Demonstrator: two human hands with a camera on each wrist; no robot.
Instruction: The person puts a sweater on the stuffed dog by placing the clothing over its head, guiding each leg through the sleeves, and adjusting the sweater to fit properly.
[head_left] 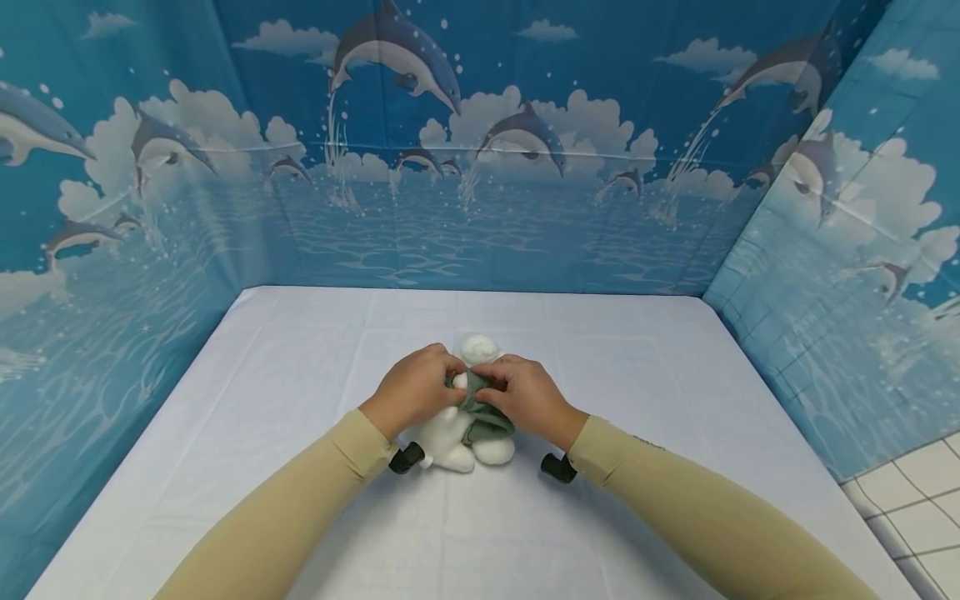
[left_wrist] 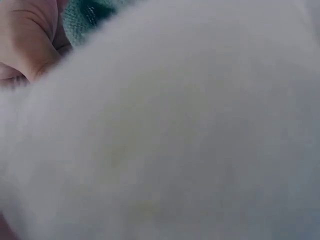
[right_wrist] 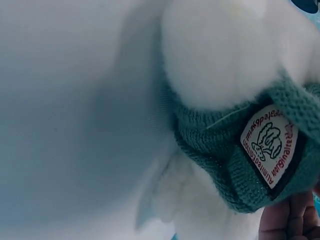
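Note:
A fluffy white plush toy (head_left: 442,433) lies on the white-covered table, dressed in a green knitted garment (head_left: 483,417). My left hand (head_left: 420,387) pinches the garment at its left edge, thumb and fingertips close to the toy's white fur. From the other side, my right hand (head_left: 525,400) pinches the same knit near its upper part. In the right wrist view, a diamond-shaped label patch (right_wrist: 270,145) with a printed animal shows on the knit, above the right fingers (right_wrist: 290,220). White fur fills most of the left wrist view, hiding much of the left hand.
The white tablecloth (head_left: 300,350) extends around the toy on all sides. Curtains printed with dolphins (head_left: 480,242) enclose the table at the back and sides. Pale floor tiles (head_left: 907,500) show at the lower right. Dark wrist devices (head_left: 558,468) sit below both wrists.

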